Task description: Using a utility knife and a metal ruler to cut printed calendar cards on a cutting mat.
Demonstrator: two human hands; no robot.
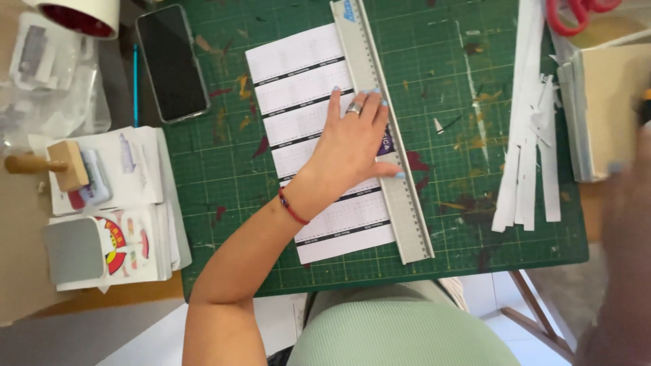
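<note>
My left hand [352, 146] lies flat with its fingers spread, pressing a long grey metal ruler [369, 61] onto a white printed sheet [298, 74] with dark horizontal bands. The ruler runs along the sheet's right edge, on a green cutting mat [434, 88]. A ring and a red wrist cord show on that hand. My right hand [627, 224] is a blur at the right edge, off the mat. Whether it holds anything is unclear.
Cut white paper strips [532, 135] lie at the mat's right, beside a beige box [610, 102] and red-handled scissors [576, 13]. On the left are a dark phone [171, 62], a blue pen [135, 81], a wooden-handled stamp [57, 165] and stacked printed sheets [129, 251].
</note>
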